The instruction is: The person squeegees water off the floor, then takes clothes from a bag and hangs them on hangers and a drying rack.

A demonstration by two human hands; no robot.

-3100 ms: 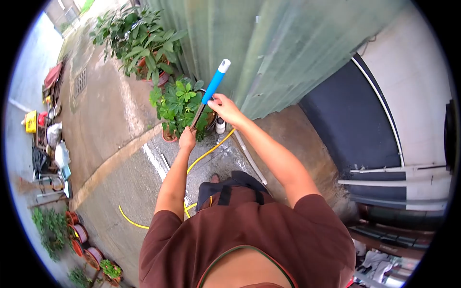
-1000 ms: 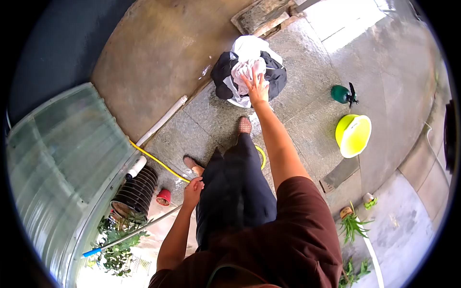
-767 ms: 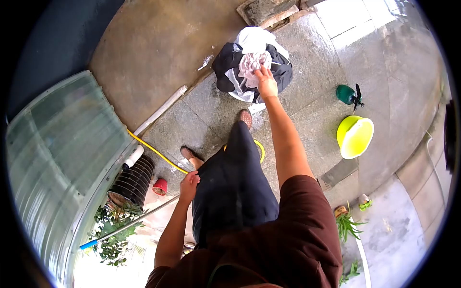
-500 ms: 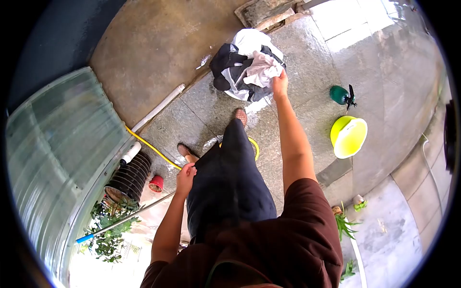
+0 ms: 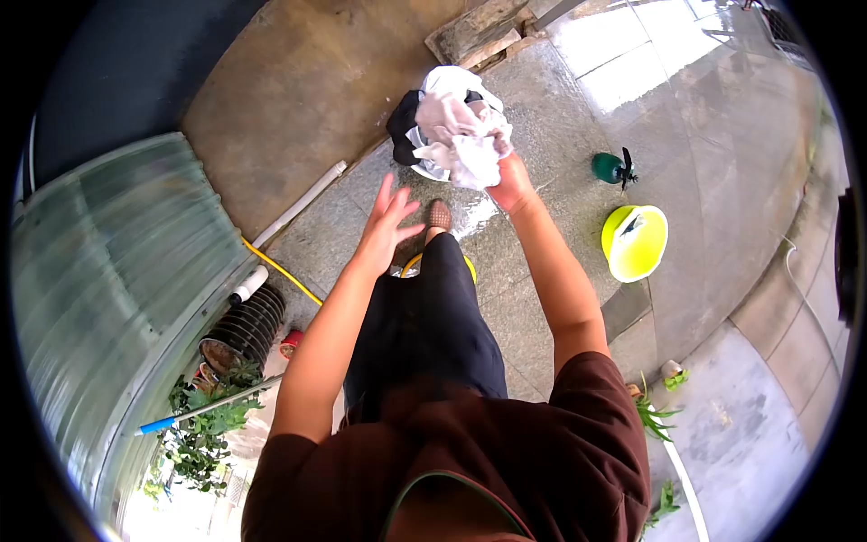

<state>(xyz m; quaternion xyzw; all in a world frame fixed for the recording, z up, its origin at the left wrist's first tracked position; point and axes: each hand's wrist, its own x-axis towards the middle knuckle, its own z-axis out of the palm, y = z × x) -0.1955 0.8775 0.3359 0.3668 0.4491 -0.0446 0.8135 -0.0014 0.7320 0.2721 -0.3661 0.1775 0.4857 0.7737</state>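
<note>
A pale, crumpled piece of clothing [image 5: 459,135] hangs from my right hand [image 5: 513,185], whose fingers are closed on its right side. Behind and below it lies a pile of black and white laundry [image 5: 404,126], mostly hidden; a white rim shows at its near edge. My left hand [image 5: 390,226] is lifted in front of my legs with its fingers spread, holding nothing. It is apart from the cloth, to its lower left.
At right on the wet paving stand a yellow-green basin [image 5: 610,244] and a green spray bottle [image 5: 607,168]. Stacked black pots [image 5: 242,330], a yellow hose [image 5: 287,273] and a blue-tipped pole [image 5: 203,413] lie left. A white pipe [image 5: 302,203] rests near the concrete edge.
My right hand has lifted the pale clothing up from the pile, toward me. My left hand has risen from beside my leg and moved forward, its fingers spreading.
</note>
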